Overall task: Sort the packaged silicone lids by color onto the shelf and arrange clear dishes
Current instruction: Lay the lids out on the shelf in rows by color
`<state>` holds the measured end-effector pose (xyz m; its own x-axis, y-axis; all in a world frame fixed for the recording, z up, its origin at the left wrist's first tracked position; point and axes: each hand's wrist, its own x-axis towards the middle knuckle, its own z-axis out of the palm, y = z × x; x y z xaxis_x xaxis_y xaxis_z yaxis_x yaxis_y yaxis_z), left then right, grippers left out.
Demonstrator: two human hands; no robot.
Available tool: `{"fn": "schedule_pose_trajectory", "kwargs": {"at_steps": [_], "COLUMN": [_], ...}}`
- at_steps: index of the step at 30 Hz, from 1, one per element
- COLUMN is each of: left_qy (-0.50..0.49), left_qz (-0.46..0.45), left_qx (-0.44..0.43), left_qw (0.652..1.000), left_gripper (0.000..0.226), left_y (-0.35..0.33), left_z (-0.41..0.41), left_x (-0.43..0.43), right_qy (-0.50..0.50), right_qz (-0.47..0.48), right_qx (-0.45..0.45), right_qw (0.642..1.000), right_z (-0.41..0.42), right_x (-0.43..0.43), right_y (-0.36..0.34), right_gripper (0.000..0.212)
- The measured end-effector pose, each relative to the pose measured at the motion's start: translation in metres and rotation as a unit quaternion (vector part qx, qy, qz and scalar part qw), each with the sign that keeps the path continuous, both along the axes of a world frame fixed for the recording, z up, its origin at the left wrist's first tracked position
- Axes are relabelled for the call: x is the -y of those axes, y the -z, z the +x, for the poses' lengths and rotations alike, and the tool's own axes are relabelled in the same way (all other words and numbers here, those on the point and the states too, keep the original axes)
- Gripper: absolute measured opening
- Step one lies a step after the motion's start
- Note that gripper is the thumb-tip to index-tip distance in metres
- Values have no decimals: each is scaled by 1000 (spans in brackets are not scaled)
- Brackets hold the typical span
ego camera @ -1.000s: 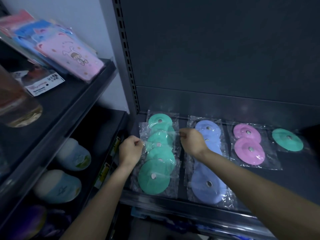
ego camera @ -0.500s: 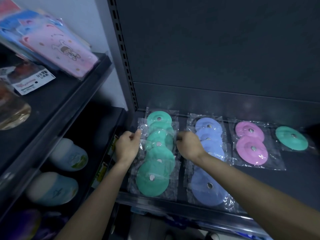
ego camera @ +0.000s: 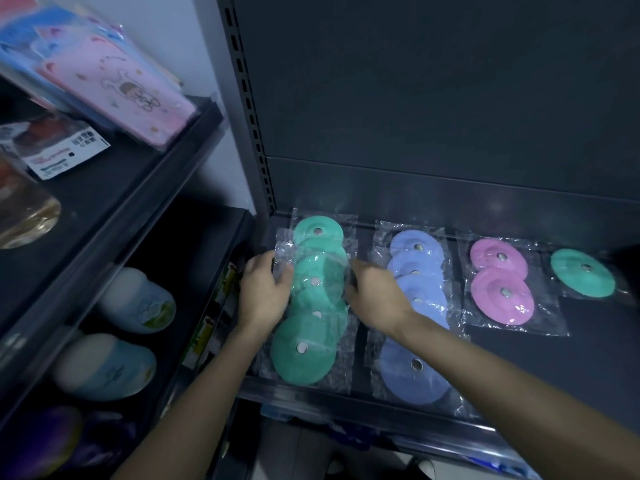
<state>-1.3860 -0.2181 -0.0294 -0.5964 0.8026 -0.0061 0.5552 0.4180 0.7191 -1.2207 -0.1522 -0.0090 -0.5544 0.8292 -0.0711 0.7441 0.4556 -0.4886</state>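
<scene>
You have green lids (ego camera: 313, 292) in clear wrap, then blue lids (ego camera: 417, 306), then pink lids (ego camera: 500, 285), and one more green lid (ego camera: 583, 271) at the far end, all on a dark grey shelf (ego camera: 588, 358). Each lid has a silvery centre. The packet (ego camera: 117, 88) up on your left is pink with a cartoon figure.

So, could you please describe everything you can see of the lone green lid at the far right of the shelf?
The lone green lid is a teal, matte, silicone-looking disc with a small metallic centre piece, sealed in a clear crinkled plastic bag. It lies flat on the dark shelf, right of the pink lids, their bags close together. Neither hand touches it.
</scene>
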Motion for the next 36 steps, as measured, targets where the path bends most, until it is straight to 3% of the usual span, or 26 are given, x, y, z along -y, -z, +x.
{"fn": "schedule_pose_trajectory", "kwargs": {"at_steps": [2,5,7,9,14,21,26,31,36], "left_qy": [62,178,241,279,296,298,300,323,336], "left_qz": [1,-31,-75,-108,-147,-137,-64,0,31], "left_qx": [-60,-130,-163,-199,-245,-256,-228,-169,-144], "left_qw": [996,975,954,933,912,909,924,931,930], "left_gripper": [55,62,63,63,60,60,70,40,32], "left_y": [-4,-8,-5,1,17,17,1,-16,-32], "left_z": [9,26,39,50,55,54,72,112,164], "left_x": [9,14,13,10,9,9,5,-4,-19], "right_qy": [-19,-32,-23,0,17,21,60,108,154], "right_qz": [24,80,119,95,64,51,65,85,98], "right_qx": [-18,-12,51,120,183,162,91,11,0], "right_qw": [999,996,991,988,981,985,992,990,983], "right_z": [7,26,42,58,87,98,112,152,209], "right_x": [7,13,12,13,23,33,34,35,33], "right_y": [0,2,7,11,15,24,15,5,-9], "right_gripper": [8,26,33,40,53,88,57,41,23]}}
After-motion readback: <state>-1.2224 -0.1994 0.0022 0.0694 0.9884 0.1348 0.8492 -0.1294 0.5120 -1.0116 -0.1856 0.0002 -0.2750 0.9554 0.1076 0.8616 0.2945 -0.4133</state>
